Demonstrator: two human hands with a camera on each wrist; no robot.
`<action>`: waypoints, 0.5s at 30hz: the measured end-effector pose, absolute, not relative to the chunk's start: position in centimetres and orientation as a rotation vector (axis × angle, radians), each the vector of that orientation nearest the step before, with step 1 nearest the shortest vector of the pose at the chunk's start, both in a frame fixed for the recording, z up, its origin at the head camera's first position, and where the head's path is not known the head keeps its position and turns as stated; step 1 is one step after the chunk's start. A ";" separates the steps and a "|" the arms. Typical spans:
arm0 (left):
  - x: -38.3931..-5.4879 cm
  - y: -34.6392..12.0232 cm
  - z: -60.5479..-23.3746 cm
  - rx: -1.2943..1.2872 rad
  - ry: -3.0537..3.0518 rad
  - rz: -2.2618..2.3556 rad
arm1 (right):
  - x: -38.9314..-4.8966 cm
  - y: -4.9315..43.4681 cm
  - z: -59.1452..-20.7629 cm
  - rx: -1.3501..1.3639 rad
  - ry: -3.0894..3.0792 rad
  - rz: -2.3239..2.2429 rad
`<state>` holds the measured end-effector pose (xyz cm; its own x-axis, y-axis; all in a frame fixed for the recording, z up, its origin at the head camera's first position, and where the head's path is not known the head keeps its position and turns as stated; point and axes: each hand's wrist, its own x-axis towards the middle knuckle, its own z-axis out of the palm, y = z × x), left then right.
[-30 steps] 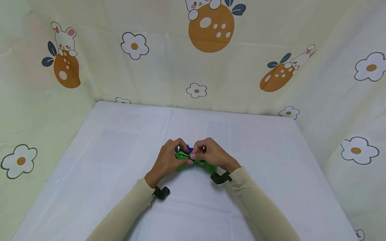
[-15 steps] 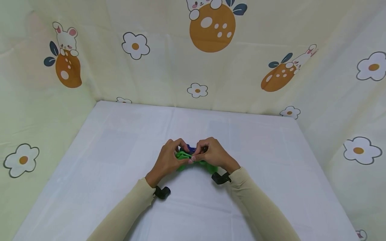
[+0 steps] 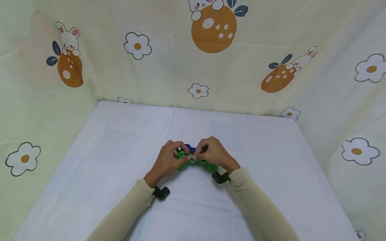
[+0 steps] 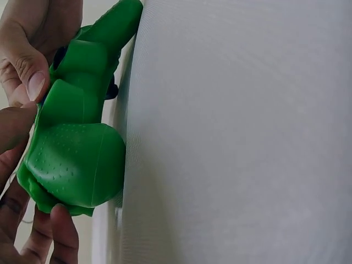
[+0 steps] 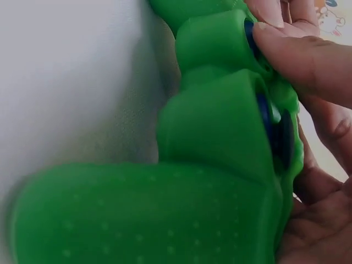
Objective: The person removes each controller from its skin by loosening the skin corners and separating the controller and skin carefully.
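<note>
A green rubbery game controller cover [image 3: 212, 167], with bumpy dotted grips, sits close over the white table. Dark blue parts of a controller [image 5: 267, 118] show through openings along its edge, and a blue portion [image 3: 190, 147] pokes out behind it in the head view. My left hand [image 3: 167, 159] holds one end of the cover, thumb at the near edge, fingers bent round the dotted grip [image 4: 82, 165]. With thumb and fingers my right hand [image 3: 214, 154] pinches the edge near the middle. Both thumb tips meet there, and the fingers hide much of the controller.
A white cloth covers the table [image 3: 256, 150]. Behind and on both sides hangs a cream curtain [image 3: 163, 73] printed with flowers and rabbits on orange fruit. Each wrist carries a small black camera [image 3: 162, 193].
Both hands stay in place on the cover. The left thumb shifts slightly up along the edge, toward the right thumb, and the green edge between them sits a little differently.
</note>
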<state>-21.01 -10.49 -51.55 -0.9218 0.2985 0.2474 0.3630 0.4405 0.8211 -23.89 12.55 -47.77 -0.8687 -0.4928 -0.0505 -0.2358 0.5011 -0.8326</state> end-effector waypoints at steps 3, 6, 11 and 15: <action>-21.1 -10.5 -51.7 -0.594 -2.610 -1.513 | -23.9 12.7 -47.9 -0.605 2.441 -1.317; -21.1 -10.5 -51.8 -0.603 -2.609 -1.510 | -24.0 13.0 -47.8 -0.589 2.407 -1.347; -21.3 -10.5 -51.8 -0.608 -2.598 -1.513 | -23.9 13.5 -47.4 -0.581 2.396 -1.383; -21.3 -10.3 -51.6 -0.598 -2.614 -1.518 | -23.7 14.1 -47.1 -0.551 2.442 -1.399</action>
<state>-21.30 -10.35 -51.61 -0.9228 0.2996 0.2422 0.3588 0.4399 0.8233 -23.72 14.08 -47.12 -0.8903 -0.4531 -0.0461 -0.1893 0.4603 -0.8673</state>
